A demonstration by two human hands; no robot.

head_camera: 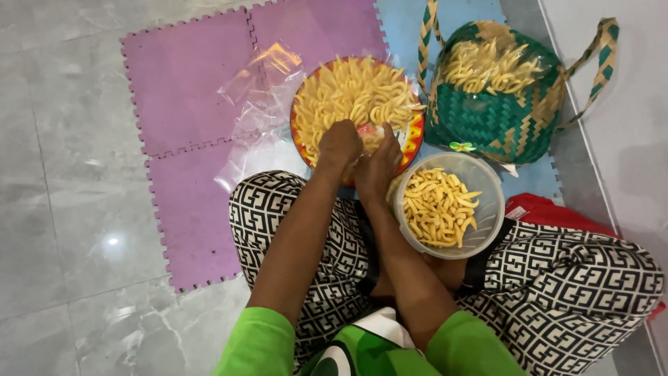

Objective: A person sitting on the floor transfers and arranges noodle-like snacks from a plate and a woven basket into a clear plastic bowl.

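I see my left hand and right hand touching, fingers curled narrow over the tray of yellow snack sticks on the purple mat; whether they grip any I cannot tell. Grey marble floor surrounds the mat; a tub rests on my lap, a woven bag at the mat's far right corner.

Pretty bright, even indoor light here, colours pop. There's a small glare spot on the glossy floor tiles, soft shadows only, and slight wide-angle stretch toward the edges.
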